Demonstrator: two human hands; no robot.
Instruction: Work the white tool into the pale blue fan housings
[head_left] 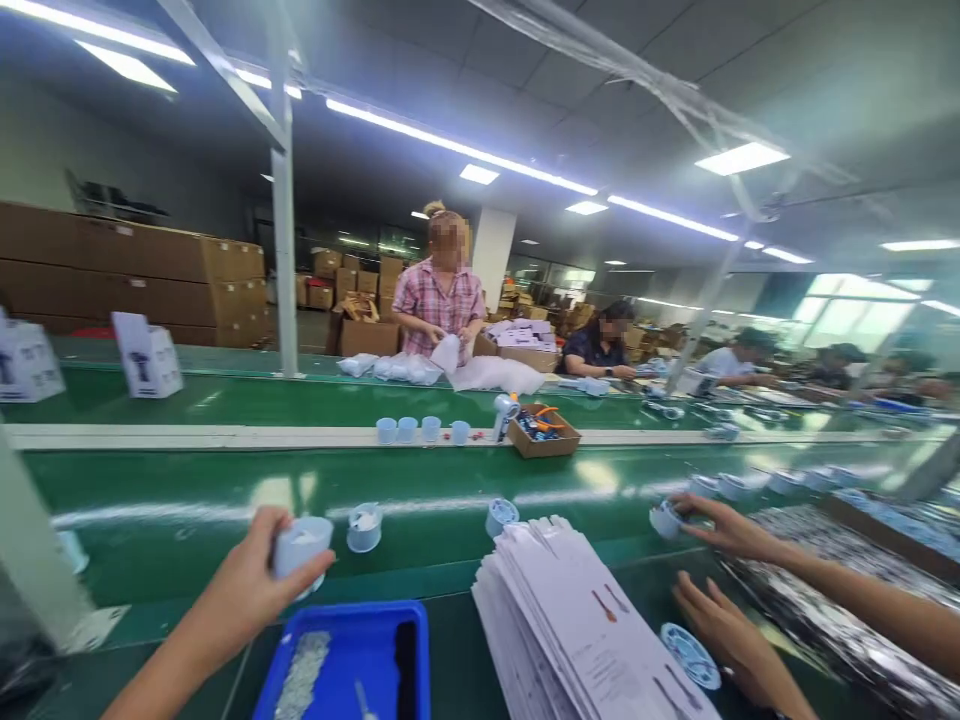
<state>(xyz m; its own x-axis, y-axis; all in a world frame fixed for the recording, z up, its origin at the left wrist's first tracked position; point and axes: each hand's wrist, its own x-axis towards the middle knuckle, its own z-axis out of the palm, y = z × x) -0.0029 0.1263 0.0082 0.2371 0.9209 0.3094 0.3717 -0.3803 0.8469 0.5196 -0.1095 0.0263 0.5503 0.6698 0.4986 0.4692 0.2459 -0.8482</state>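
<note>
My left hand (251,572) is closed around a light-blue plastic cup (304,543), with fingers behind it and the thumb along its near side. Something white shows at the cup's top. Just right of it, a similar cup (364,528) with white contents stands on the green belt (225,480). Another light-blue cup (501,516) sits farther right. Below my left hand lies a blue tray (367,640) containing small pale pieces, a dark strip and a light tool-like item. My right hand is out of view.
A stack of printed sheets (577,620) lies right of the tray. A co-worker's hands reach in from the right, one at a cup (664,520), the other beside a blue slotted disc (690,656). A cardboard box (544,445) and several cups (430,429) stand on the white divider.
</note>
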